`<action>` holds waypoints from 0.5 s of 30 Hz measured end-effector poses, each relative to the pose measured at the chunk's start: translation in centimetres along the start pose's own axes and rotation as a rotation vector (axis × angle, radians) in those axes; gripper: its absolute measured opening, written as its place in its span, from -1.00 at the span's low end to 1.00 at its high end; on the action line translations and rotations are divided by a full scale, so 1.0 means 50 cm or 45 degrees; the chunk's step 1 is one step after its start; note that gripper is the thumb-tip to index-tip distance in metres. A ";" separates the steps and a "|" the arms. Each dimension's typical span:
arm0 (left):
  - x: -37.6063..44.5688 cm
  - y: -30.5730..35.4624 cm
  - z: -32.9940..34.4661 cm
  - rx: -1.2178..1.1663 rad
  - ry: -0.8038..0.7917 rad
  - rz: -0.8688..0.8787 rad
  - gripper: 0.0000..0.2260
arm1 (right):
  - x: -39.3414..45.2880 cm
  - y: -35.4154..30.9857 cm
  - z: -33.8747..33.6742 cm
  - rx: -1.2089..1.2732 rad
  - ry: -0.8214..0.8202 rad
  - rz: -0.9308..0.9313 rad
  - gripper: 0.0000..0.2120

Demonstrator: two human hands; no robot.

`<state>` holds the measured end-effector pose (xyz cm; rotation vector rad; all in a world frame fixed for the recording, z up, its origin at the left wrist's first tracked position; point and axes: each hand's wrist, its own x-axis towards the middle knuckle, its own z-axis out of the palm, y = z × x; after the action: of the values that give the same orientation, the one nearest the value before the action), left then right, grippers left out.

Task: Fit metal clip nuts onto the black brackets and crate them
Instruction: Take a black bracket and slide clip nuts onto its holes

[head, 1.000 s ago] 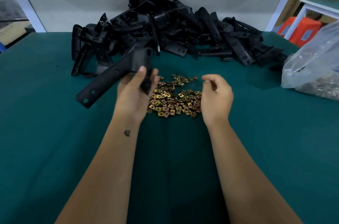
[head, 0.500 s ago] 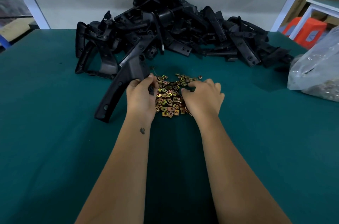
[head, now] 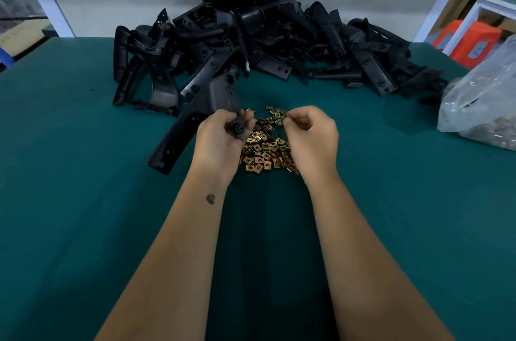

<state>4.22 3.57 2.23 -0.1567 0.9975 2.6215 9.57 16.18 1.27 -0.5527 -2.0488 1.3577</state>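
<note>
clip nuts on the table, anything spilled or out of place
Nothing stands out. The clip nuts lie in one loose heap on the green table, between the hands, with the black brackets piled behind.

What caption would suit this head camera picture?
Left hand grips a black bracket; right hand pinches a clip nut above the pile.

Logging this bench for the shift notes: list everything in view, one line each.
held bracket: one, black, gripped at its near end, left of the nuts
bracket pile: many, black, table's far side
clip nuts: loose heap, gold, between the hands
table: one, green top
plastic bag: one, clear, right edge
stool: one, orange, beyond the table, right
left hand: grips the bracket
right hand: fingers pinched, apparently on a nut
</note>
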 end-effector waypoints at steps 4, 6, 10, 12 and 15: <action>-0.004 -0.012 0.002 0.144 -0.117 0.007 -0.89 | 0.003 -0.013 -0.004 0.565 -0.014 0.170 -0.80; -0.005 -0.014 0.005 0.172 -0.138 -0.011 -0.89 | 0.005 -0.016 -0.007 0.698 -0.027 0.198 -0.81; -0.004 -0.018 0.011 0.226 -0.146 -0.069 -0.89 | 0.005 -0.019 -0.008 0.781 -0.150 0.253 -0.84; -0.005 -0.020 0.011 0.220 -0.177 -0.076 -0.89 | 0.002 -0.022 -0.003 0.804 -0.215 0.276 -0.86; -0.010 -0.024 0.008 0.315 -0.263 0.010 -0.92 | -0.003 -0.026 0.005 0.761 -0.244 0.259 -0.88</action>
<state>5.12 4.53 1.87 0.1732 1.2349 2.4327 9.50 15.39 2.34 -0.3769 -1.6252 2.1019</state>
